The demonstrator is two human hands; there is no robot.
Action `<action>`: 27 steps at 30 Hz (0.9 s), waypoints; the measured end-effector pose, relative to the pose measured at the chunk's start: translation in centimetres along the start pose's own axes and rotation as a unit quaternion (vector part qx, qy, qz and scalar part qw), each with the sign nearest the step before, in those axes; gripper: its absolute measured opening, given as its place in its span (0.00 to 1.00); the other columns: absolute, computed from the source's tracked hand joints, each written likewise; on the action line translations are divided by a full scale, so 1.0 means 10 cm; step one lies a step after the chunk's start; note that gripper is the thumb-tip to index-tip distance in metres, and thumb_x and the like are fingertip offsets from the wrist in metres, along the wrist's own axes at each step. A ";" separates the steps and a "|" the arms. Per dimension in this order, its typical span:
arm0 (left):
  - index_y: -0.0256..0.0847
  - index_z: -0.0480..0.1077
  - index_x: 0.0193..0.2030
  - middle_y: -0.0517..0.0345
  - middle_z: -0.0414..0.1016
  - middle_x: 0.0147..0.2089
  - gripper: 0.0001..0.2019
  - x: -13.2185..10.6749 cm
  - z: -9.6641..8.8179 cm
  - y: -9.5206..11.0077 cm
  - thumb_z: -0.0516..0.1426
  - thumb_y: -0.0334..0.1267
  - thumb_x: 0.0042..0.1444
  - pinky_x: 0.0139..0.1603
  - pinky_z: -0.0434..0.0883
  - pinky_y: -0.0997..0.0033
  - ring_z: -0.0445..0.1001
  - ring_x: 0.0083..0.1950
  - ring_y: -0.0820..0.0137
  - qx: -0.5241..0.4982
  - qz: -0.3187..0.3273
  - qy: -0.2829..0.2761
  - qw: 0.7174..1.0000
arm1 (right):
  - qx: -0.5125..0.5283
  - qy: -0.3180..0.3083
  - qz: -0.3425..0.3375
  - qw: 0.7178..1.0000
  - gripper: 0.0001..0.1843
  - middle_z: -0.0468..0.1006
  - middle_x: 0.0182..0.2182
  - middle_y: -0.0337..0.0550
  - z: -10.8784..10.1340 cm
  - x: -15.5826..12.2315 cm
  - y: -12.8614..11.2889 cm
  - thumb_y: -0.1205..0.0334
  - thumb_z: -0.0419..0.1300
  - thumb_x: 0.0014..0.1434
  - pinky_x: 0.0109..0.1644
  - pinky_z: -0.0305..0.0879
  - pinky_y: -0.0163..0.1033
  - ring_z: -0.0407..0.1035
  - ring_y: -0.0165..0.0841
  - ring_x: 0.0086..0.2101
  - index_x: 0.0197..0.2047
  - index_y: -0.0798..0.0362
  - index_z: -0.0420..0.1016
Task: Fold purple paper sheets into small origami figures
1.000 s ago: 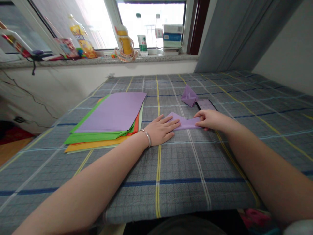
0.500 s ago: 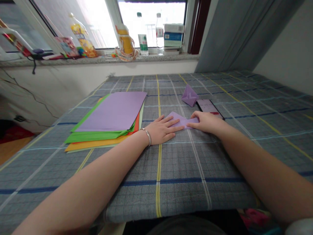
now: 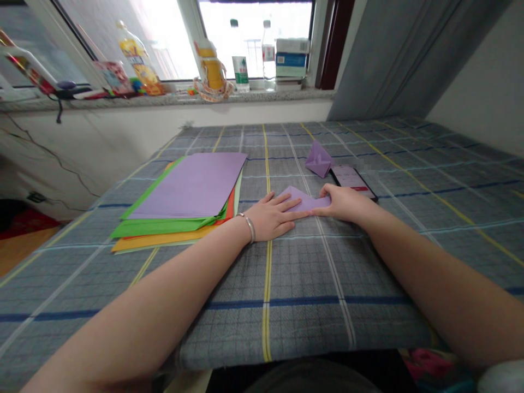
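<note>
A small folded purple paper [image 3: 305,200] lies flat on the checked cloth between my two hands. My left hand [image 3: 272,216], a silver bangle on its wrist, rests open with fingers stretched flat on the paper's left part. My right hand [image 3: 344,202] is curled, its fingertips pressing down on the paper's right edge. A finished purple folded shape [image 3: 318,159] stands a little beyond, next to a phone [image 3: 352,181] that lies just behind my right hand.
A stack of coloured sheets [image 3: 184,196], purple on top over green, red and orange, lies to the left. The windowsill [image 3: 172,98] at the back holds bottles, a box and small items. A grey curtain [image 3: 405,54] hangs at the right.
My right hand slid leftward along the folded purple paper toward my left hand, uncovering more of the phone. My left hand stayed flat in place.
</note>
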State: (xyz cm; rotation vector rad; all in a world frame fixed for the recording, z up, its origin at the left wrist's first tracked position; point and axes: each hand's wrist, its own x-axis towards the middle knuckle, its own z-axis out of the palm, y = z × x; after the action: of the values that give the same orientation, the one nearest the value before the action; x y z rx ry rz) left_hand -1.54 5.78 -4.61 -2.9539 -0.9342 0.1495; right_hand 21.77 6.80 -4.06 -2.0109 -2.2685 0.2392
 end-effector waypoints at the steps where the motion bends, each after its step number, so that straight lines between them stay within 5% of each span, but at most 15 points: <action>1: 0.59 0.48 0.70 0.59 0.45 0.74 0.24 0.00 0.00 0.00 0.43 0.44 0.68 0.68 0.46 0.40 0.43 0.73 0.55 -0.001 0.002 0.004 1.000 | -0.004 -0.001 0.002 1.000 0.32 0.79 0.36 0.46 0.00 0.00 -0.01 0.34 0.63 0.44 0.28 0.56 0.38 0.73 0.42 0.35 0.43 0.50 0.70; 12: 0.58 0.53 0.68 0.61 0.45 0.74 0.22 0.02 0.06 -0.14 0.44 0.43 0.68 0.68 0.44 0.40 0.40 0.74 0.55 -0.053 0.026 0.007 0.998 | -0.029 -0.031 0.037 0.998 0.27 0.80 0.39 0.45 -0.09 0.03 0.08 0.41 0.67 0.42 0.28 0.57 0.38 0.73 0.42 0.37 0.41 0.49 0.71; 18: 0.57 0.53 0.68 0.60 0.43 0.74 0.23 0.02 0.06 -0.16 0.44 0.44 0.68 0.69 0.44 0.40 0.40 0.74 0.54 -0.056 0.031 0.002 0.998 | -0.005 -0.099 0.097 0.990 0.25 0.77 0.20 0.38 -0.18 0.00 0.12 0.46 0.67 0.48 0.24 0.56 0.37 0.73 0.36 0.24 0.45 0.50 0.70; 27: 0.56 0.54 0.68 0.60 0.44 0.74 0.22 0.02 0.06 -0.17 0.44 0.44 0.68 0.69 0.44 0.42 0.39 0.74 0.54 -0.069 0.030 -0.003 0.997 | 0.113 -0.153 0.132 0.973 0.16 0.75 0.17 0.36 -0.22 -0.05 0.15 0.64 0.64 0.55 0.24 0.66 0.34 0.74 0.35 0.23 0.48 0.52 0.69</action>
State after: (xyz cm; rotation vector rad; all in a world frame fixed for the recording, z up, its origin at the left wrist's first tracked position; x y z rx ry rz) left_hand -2.45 7.30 -5.11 -3.1109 -0.8931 0.0980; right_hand 23.73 6.57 -2.13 -2.2740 -2.0004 0.8421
